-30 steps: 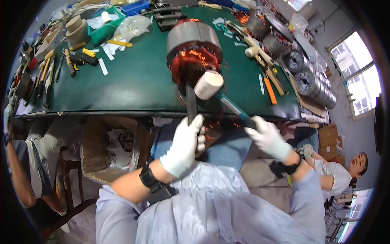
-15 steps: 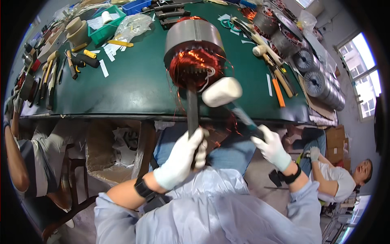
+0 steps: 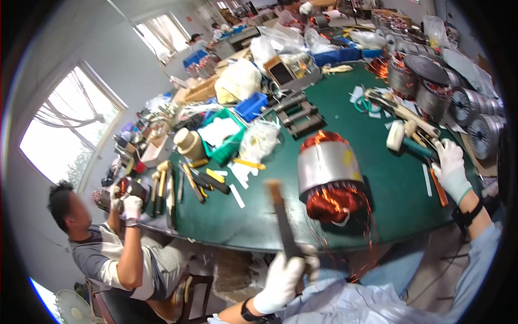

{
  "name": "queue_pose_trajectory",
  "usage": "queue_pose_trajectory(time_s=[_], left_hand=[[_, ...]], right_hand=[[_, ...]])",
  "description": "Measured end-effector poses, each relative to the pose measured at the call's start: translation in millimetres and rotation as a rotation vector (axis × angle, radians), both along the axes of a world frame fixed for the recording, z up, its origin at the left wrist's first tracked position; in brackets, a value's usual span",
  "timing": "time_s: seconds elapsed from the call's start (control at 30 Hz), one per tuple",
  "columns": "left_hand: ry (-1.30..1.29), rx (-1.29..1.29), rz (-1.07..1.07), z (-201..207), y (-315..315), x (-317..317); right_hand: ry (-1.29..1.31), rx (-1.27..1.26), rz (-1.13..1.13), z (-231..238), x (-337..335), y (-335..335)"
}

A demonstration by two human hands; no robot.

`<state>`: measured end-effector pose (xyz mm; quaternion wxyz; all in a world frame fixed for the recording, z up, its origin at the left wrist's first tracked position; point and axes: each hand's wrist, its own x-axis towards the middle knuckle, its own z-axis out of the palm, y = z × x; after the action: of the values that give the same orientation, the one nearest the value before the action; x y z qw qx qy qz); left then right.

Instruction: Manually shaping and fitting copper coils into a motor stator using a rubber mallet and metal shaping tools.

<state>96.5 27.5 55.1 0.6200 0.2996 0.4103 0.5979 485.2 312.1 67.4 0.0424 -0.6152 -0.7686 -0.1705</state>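
My left hand (image 3: 281, 281), in a white glove, is closed around a long dark flat bar (image 3: 283, 221). Its worn brownish tip points up and stands apart from the motor stator. That stator (image 3: 329, 168), a silvery cylinder with red copper windings at both ends, lies on the green table to the right of the bar. Loose copper wires trail from its near end over the table edge. Over at the right, my gloved right hand (image 3: 451, 168) grips the green handle of a mallet (image 3: 395, 136) with a white head, held among the tools there.
A co-worker (image 3: 116, 237) sits at the left, gloved hands on another wound part. Hammers (image 3: 162, 183), a green bin (image 3: 221, 154) and plastic bags lie on the left side. A dark metal frame (image 3: 298, 114) stands behind the stator. More stators (image 3: 431, 100) and wire spools (image 3: 485, 135) line the right.
The view has swung left and up. My left hand has drawn the bar out of the stator's windings. The mallet has moved away to the right, over to the tools.
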Motion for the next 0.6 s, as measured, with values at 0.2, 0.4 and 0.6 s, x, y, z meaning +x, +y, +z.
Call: queue_pose_trajectory(time_s=[0.2, 0.4, 0.6], left_hand=[[0.324, -0.076, -0.2, 2, 57, 8], [0.166, -0.113, -0.271, 27, 81, 15], [0.315, -0.201, -0.014, 43, 96, 52]], right_hand=[[0.761, -0.294, 0.83, 9, -168, 36], [1.197, -1.114, 0.877, -31, -261, 106], [1.305, -1.295, 0.887, -34, -253, 108]])
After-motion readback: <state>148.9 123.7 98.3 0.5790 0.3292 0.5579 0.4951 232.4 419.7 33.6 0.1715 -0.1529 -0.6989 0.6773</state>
